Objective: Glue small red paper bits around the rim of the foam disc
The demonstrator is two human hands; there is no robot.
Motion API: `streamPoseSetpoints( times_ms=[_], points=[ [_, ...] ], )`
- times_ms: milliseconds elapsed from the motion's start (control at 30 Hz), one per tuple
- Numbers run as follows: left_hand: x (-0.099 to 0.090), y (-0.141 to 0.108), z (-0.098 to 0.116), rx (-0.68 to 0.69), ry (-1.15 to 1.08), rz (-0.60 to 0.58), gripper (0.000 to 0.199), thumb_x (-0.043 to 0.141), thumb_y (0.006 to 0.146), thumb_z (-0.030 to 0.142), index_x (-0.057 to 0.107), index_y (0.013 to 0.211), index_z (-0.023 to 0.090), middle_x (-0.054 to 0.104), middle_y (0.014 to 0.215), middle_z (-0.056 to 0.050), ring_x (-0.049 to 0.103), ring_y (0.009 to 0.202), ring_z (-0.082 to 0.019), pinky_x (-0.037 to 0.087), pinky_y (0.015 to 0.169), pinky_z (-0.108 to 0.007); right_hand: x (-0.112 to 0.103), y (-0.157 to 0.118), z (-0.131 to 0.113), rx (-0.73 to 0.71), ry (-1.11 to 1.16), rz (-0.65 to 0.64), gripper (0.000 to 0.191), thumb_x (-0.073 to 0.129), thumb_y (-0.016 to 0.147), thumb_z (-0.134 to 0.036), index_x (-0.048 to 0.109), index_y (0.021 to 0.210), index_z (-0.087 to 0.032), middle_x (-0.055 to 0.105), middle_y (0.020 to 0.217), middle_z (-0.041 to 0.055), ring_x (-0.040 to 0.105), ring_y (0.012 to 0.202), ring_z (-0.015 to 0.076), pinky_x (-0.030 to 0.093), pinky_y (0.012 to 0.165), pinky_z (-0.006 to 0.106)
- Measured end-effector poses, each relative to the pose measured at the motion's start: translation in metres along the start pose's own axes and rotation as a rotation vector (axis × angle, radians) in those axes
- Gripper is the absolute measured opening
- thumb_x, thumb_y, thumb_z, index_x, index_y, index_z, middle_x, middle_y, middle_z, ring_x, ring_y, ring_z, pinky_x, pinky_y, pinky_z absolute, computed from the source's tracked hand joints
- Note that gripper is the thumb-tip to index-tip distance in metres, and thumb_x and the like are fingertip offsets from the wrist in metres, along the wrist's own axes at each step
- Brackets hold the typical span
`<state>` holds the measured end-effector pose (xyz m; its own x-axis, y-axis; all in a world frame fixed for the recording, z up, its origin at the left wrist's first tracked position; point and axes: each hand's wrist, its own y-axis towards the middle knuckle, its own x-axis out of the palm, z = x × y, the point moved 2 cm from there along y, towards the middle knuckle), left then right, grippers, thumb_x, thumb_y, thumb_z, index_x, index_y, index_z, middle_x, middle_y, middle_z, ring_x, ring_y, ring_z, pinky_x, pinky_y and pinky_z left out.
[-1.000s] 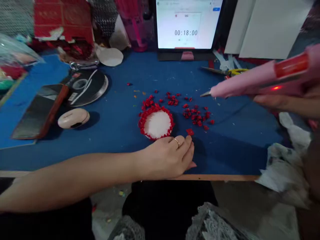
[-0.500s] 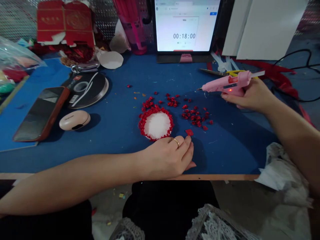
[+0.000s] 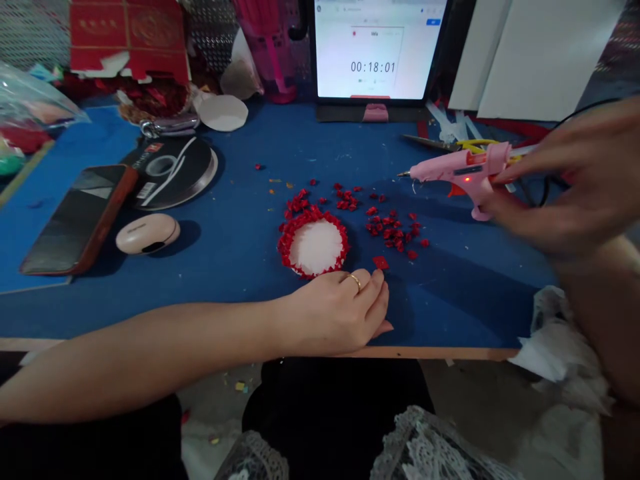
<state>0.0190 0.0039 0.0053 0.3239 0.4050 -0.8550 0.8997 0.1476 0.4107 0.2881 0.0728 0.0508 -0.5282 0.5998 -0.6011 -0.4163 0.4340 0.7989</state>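
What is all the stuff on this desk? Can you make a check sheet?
Surface: blue desk mat, wooden front edge.
Job's things: white disc ringed with red petals; loose red petals; pink glue gun standing, light on.
Clutter: phone, ribbon spool, small white case, scissors, crumpled tissue.
Grippers: left hand resting by the disc, empty; right hand blurred, open, beside the gun.
Cables: black cable behind the gun.
Surroundings: tablet timer reading 00:18:01; red box.
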Motion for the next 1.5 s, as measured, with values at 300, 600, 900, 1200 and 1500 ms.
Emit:
streamPoseSetpoints(
  times_ms=[300, 600, 900, 1200, 1500],
  points=[
    [0.0, 0.001, -0.001, -0.013, -0.016, 0.003, 0.039, 0.051, 0.098, 0.038, 0.073, 0.099, 0.006, 0.075, 0.099, -0.016, 0.069, 0.073, -0.019, 0.055, 0.054, -0.027, 0.037, -0.007, -0.073, -0.577, 0.056, -0.4, 0.005, 0.06, 0.092, -0.015, 0.063, 0.089, -0.018, 0.065, 0.082, 0.0005, 0.053, 0.081, 0.0166, 0.046, 0.065, 0.03],
    [0.001, 0.001, 0.0, -0.013, -0.018, -0.006, 0.039, 0.051, 0.098, 0.038, 0.071, 0.1, 0.004, 0.075, 0.101, -0.018, 0.069, 0.074, -0.02, 0.055, 0.055, -0.027, 0.041, -0.01, -0.074, -0.549, 0.071, -0.463, 0.015, 0.052, 0.095, -0.01, 0.063, 0.088, -0.017, 0.064, 0.082, 0.0004, 0.055, 0.08, 0.0144, 0.041, 0.063, 0.028],
    [-0.002, -0.002, -0.007, -0.05, -0.044, 0.02, 0.027, 0.055, 0.097, 0.033, 0.07, 0.093, 0.01, 0.075, 0.088, -0.008, 0.067, 0.069, -0.015, 0.054, 0.057, -0.025, 0.042, -0.008, -0.076, -0.584, 0.043, -0.345, 0.012, 0.058, 0.091, -0.011, 0.065, 0.083, -0.016, 0.066, 0.076, 0.0001, 0.058, 0.073, 0.0148, 0.042, 0.057, 0.028],
    [-0.006, -0.002, -0.026, -0.422, -0.14, 0.255, 0.016, 0.064, 0.093, 0.027, 0.064, 0.078, 0.02, 0.066, 0.06, 0.008, 0.062, 0.051, -0.005, 0.044, 0.049, -0.019, 0.017, -0.001, -0.082, -0.539, 0.049, -0.11, 0.01, 0.074, 0.081, -0.014, 0.067, 0.088, -0.018, 0.068, 0.078, -0.0005, 0.057, 0.073, 0.0139, 0.049, 0.062, 0.028],
    [-0.012, -0.003, -0.023, -0.377, -0.243, 0.249, 0.005, 0.066, 0.091, 0.021, 0.068, 0.087, 0.021, 0.077, 0.083, 0.007, 0.071, 0.069, -0.003, 0.055, 0.068, -0.012, 0.017, -0.01, -0.088, -0.569, 0.101, -0.069, 0.014, 0.06, 0.088, -0.007, 0.068, 0.085, -0.019, 0.065, 0.087, 0.0008, 0.054, 0.077, 0.0137, 0.047, 0.062, 0.03]
  ],
)
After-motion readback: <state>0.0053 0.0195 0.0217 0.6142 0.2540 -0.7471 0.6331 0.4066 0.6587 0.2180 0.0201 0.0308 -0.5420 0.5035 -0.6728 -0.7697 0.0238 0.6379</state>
